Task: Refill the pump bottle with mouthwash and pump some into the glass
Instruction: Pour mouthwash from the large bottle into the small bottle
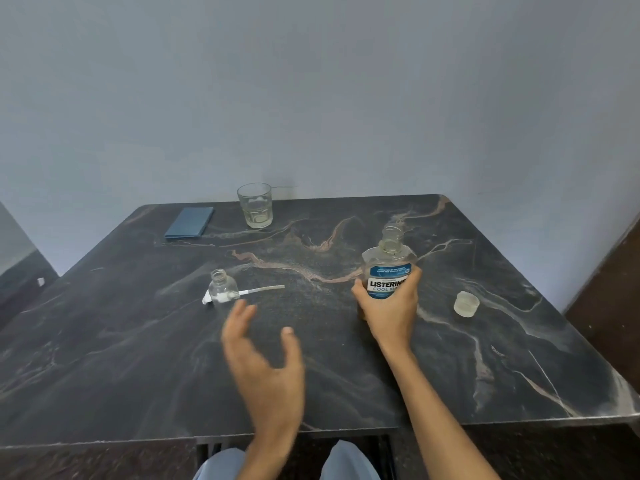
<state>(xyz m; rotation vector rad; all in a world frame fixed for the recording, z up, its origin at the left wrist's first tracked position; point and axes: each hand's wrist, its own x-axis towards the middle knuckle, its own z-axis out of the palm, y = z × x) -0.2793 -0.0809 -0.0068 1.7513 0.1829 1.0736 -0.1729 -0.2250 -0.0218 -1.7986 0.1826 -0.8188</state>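
The clear mouthwash bottle [389,261] with a blue label stands uncapped on the dark marble table [173,358], right of centre. My right hand [389,306] grips its lower half from the near side. A small clear pump bottle [222,289] stands open at centre left. Its white pump head with the dip tube [252,292] lies flat just behind it. My left hand [263,358] hovers open just in front of the pump bottle, fingers spread and holding nothing. The empty glass [255,205] stands at the table's far edge.
The mouthwash cap [466,303] sits upside down to the right of my right hand. A folded blue cloth [189,222] lies at the far left, beside the glass. A plain wall rises right behind the table. My knees show below the front edge.
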